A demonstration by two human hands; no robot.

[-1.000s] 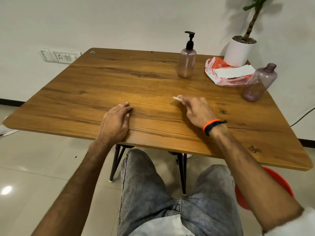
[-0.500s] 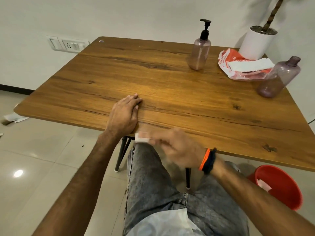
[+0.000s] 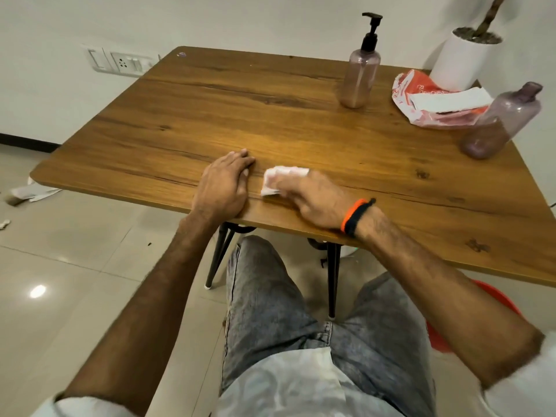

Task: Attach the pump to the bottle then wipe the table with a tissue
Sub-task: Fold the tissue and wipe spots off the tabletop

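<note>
Two hands are on the near edge of the wooden table (image 3: 301, 121). The right hand (image 3: 313, 203) presses a small white tissue (image 3: 278, 179) flat on the wood; its fingers are blurred, and they seem to lie over the tissue and pin it down, but I cannot tell if they also pinch it. The left hand (image 3: 222, 188) rests just beside the tissue, palm down, with fingers straight and close together, holding nothing.

At the far side stands the bottle (image 3: 359, 76) with the black pump (image 3: 370, 31) already on its neck, so I judge the first part done and the wiping in progress. A second bottle (image 3: 499, 121) without pump is near the right edge, next to an orange tissue pack (image 3: 421, 97) and a white plant pot (image 3: 463, 61).

The tissue is very light, thin and soft. It will crumple or tear easily if it is dragged by one corner. It is better to keep several fingertips spread on top of it, pressing evenly, so it slides together with the hand. On this smooth wood it can slip out from under the fingers if the pressure is too weak.
</note>
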